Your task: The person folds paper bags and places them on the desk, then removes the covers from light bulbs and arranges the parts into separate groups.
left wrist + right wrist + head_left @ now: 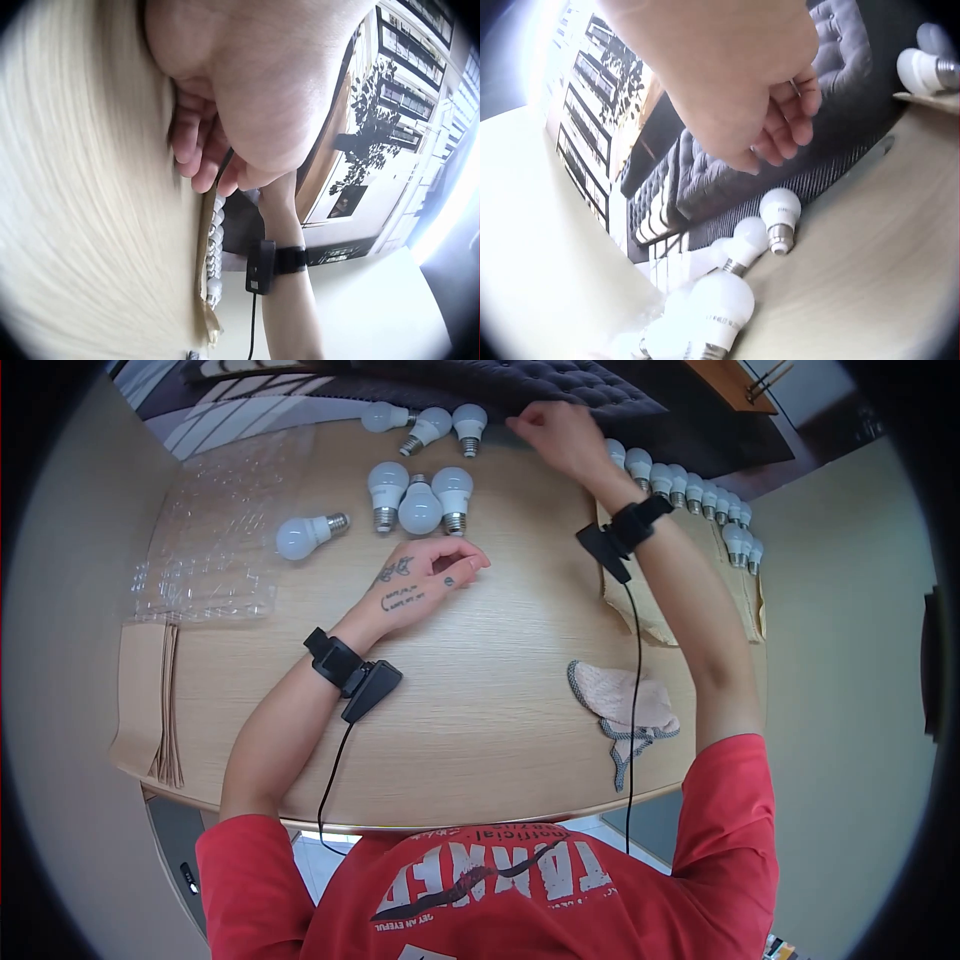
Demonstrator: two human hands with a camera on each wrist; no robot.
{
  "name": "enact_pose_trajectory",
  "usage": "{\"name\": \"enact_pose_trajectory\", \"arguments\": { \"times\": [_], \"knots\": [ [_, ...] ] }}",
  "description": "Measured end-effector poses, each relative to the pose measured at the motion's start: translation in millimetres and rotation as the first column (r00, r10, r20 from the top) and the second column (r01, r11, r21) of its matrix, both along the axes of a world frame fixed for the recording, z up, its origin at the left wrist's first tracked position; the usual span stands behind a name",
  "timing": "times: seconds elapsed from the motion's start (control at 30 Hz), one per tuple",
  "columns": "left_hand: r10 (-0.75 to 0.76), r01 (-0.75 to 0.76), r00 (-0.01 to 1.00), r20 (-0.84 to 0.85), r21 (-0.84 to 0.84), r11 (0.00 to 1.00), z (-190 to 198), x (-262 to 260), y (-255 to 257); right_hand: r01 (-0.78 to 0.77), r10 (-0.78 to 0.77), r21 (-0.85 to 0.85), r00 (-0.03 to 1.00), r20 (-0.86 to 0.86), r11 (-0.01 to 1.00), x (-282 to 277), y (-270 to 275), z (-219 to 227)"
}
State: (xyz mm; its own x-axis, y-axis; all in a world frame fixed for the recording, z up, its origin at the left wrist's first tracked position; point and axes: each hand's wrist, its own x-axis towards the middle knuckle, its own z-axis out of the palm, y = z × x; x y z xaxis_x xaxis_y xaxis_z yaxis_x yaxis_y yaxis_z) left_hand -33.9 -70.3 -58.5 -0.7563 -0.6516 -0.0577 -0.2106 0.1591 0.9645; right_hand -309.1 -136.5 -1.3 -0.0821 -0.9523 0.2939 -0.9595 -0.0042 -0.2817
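Observation:
My left hand (pixel 425 580) rests low over the table, its fingers loosely curled around nothing. Just beyond it lie three white light bulbs side by side, the middle bulb (pixel 420 512) turned opposite to its neighbours. A single bulb (pixel 298 538) lies to their left, metal base pointing right. Near the far edge is another group of three, with its right bulb (pixel 469 426) closest to my right hand. That right hand (pixel 565 440) hovers by the far edge, fingers relaxed and holding nothing; the right wrist view shows its bent fingers (pixel 784 131) above the bulbs.
At the right, several bulbs (pixel 678 482) line up along brown cardboard (pixel 630 600). A pale glove (pixel 630 695) with grey edging lies at the right front. Clear plastic packaging (pixel 215 520) covers the left back, with folded cardboard (pixel 145 700) in front of it.

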Motion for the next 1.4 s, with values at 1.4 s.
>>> {"name": "enact_pose_trajectory", "arguments": {
  "times": [1.4],
  "knots": [
    [0.001,-0.001,1.0,0.006,0.022,1.0,1,-2,2,0.109,-0.118,0.13,0.991,0.064,0.985,8,19,2]
  ]
}}
